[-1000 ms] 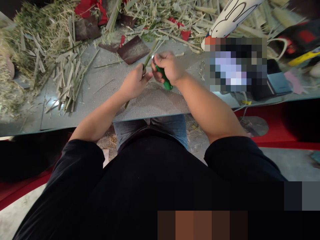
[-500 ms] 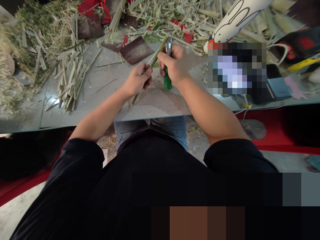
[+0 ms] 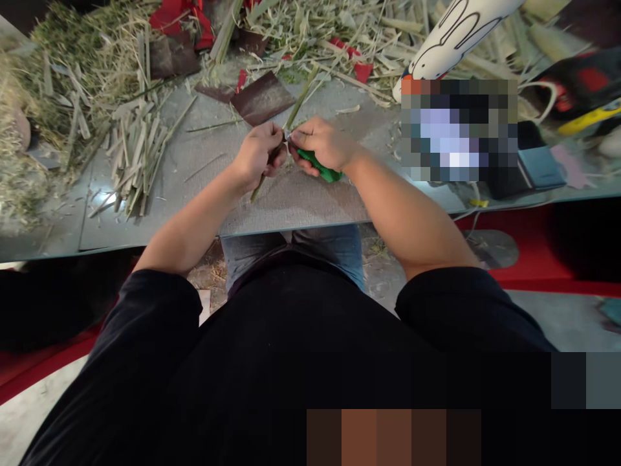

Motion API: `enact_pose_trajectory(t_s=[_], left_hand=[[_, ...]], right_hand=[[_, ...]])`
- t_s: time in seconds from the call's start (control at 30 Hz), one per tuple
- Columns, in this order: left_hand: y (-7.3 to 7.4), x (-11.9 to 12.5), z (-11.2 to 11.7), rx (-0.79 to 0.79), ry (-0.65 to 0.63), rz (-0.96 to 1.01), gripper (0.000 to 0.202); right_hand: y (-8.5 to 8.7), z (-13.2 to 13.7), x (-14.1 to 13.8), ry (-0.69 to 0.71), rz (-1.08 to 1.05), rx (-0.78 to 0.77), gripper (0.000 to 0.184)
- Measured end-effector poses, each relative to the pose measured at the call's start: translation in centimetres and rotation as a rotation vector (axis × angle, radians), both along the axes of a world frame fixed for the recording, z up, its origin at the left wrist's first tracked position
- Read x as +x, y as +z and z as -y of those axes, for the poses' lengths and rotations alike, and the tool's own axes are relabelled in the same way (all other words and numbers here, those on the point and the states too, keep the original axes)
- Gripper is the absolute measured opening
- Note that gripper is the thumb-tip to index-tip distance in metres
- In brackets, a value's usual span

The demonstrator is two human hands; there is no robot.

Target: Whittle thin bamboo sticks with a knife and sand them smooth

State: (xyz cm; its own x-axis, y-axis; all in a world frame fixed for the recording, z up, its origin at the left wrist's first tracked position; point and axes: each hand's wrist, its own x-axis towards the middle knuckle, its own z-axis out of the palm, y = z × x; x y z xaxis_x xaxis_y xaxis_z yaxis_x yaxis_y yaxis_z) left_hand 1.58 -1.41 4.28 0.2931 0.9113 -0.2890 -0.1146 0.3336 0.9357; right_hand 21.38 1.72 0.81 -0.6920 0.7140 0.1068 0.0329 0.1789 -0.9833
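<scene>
My left hand [image 3: 259, 154] is closed round a thin green bamboo strip [image 3: 297, 105] that slants up and to the right over the grey mat [image 3: 301, 200]. My right hand [image 3: 324, 142] grips a green-handled knife [image 3: 321, 167]. Its metal blade tip meets the strip right beside my left thumb. Both hands touch each other above the middle of the table. The strip's lower end sticks out below my left fist.
A bundle of cut bamboo strips [image 3: 136, 152] lies at the left. Shavings and straw [image 3: 72, 58] heap along the back. Brown sandpaper sheets [image 3: 263, 97] and red scraps [image 3: 174, 16] lie behind the hands. A white rabbit-printed object [image 3: 451, 35] and a dark phone [image 3: 541, 165] sit at the right.
My right hand has drawn the knife back down the strip from near its far end to beside my left hand. The left hand kept its hold.
</scene>
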Motion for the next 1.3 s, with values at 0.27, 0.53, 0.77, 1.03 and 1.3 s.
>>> enact_pose_trajectory(t_s=[0.27, 0.53, 0.77, 1.03, 1.3], left_hand=[[-0.1, -0.6, 0.1, -0.024, -0.074, 0.016, 0.033], [0.0, -0.9, 0.1, -0.062, -0.071, 0.074, 0.014], [1.1, -0.5, 0.6, -0.099, -0.069, 0.083, 0.022], [0.7, -0.3, 0.7, -0.133, -0.019, 0.074, 0.025], [0.7, -0.5, 0.9, -0.034, -0.070, 0.013, 0.028]], right_hand=[[0.5, 0.0, 0.7, 0.011, -0.056, -0.093, 0.072], [0.1, -0.5, 0.9, -0.080, -0.076, -0.062, 0.071], [0.7, -1.2, 1.5, -0.106, -0.106, -0.150, 0.067], [0.0, -0.5, 0.4, -0.026, -0.053, -0.061, 0.076], [1.2, -0.3, 1.7, -0.179, -0.069, -0.022, 0.077]])
